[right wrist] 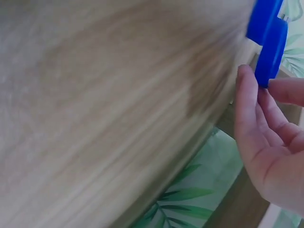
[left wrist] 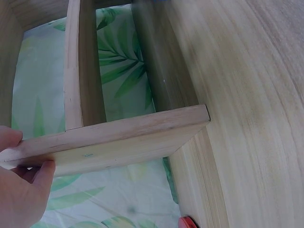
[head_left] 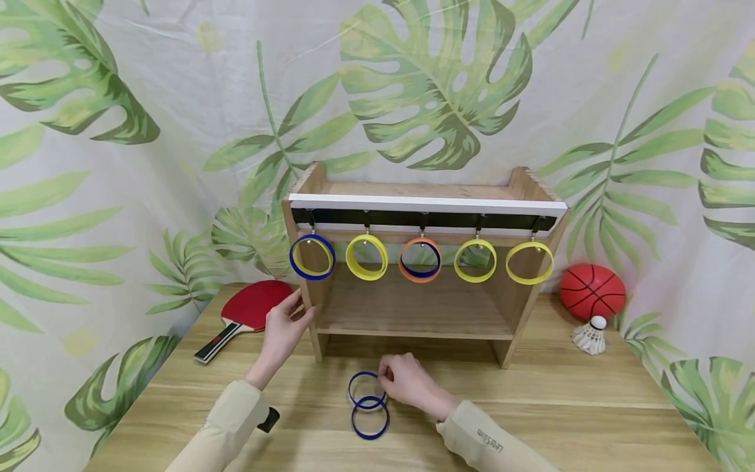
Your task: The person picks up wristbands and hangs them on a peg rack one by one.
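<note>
A wooden shelf (head_left: 413, 301) stands on the table. My left hand (head_left: 285, 331) grips the front edge of its left side panel (left wrist: 128, 130), thumb on one face and fingers on the other. Down on the tabletop in front, two blue rings overlap. With thumb and fingertips, my right hand (head_left: 411, 380) pinches the right edge of the farther blue ring (right wrist: 271, 54). The nearer blue ring (head_left: 370, 437) lies partly across it, toward me. Along the shelf's front hang several rings on hooks, including a blue one (head_left: 292, 263) around a yellow one and an orange one (head_left: 421, 280) with blue inside.
A black strip (head_left: 395, 218) with hooks runs across the shelf's white-edged top front. Left of the shelf lies a red table tennis paddle (head_left: 253, 305). To the right sit a red ball (head_left: 590, 288) and a shuttlecock (head_left: 590, 339). A leaf-patterned cloth hangs behind.
</note>
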### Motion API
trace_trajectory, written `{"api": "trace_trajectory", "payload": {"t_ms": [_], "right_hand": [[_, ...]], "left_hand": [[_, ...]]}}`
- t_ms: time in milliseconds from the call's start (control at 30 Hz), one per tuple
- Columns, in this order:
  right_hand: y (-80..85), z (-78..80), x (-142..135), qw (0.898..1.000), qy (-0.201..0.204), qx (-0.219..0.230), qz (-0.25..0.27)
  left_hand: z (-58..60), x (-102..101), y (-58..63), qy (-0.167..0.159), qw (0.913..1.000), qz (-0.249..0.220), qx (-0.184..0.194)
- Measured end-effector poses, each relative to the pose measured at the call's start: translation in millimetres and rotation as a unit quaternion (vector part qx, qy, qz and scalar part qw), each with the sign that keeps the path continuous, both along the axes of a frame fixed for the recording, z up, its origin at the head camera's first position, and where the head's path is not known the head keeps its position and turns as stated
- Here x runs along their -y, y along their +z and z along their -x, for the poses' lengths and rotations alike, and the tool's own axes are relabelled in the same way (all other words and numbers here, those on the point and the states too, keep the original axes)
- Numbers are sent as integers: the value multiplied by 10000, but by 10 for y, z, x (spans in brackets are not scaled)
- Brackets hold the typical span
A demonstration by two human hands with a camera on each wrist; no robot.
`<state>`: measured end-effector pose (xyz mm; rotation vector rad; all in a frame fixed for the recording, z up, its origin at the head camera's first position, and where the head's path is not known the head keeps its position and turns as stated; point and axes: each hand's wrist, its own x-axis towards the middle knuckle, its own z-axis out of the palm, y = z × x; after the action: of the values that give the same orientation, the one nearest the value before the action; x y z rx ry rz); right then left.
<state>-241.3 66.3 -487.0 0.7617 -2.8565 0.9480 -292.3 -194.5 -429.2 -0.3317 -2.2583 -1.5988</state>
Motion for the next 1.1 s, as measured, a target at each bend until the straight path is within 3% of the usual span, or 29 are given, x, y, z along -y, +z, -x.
{"api": "trace_trajectory", "payload": {"t_ms": [200, 367, 533, 667, 867, 1100], "right_hand": [[162, -48, -61, 9986, 110, -114, 498], [458, -165, -189, 9931, 249, -1005, 549], [863, -300, -401, 9762, 200, -2115, 443], [1227, -387, -609, 9655, 104, -2557, 477], [1753, -444, -925, 9364, 31, -3456, 608], [2267, -437, -1195, 9177, -511, -3925, 336]], "left_hand": [[11, 15, -14, 2, 10000, 20, -30], [7, 16, -18, 24, 10000, -3, 32], [1, 20, -19, 57, 10000, -29, 35], [-5, 24, -14, 70, 10000, -9, 15], [-4, 21, -14, 75, 9999, 54, 46], [7, 8, -12, 46, 10000, 48, 64]]}}
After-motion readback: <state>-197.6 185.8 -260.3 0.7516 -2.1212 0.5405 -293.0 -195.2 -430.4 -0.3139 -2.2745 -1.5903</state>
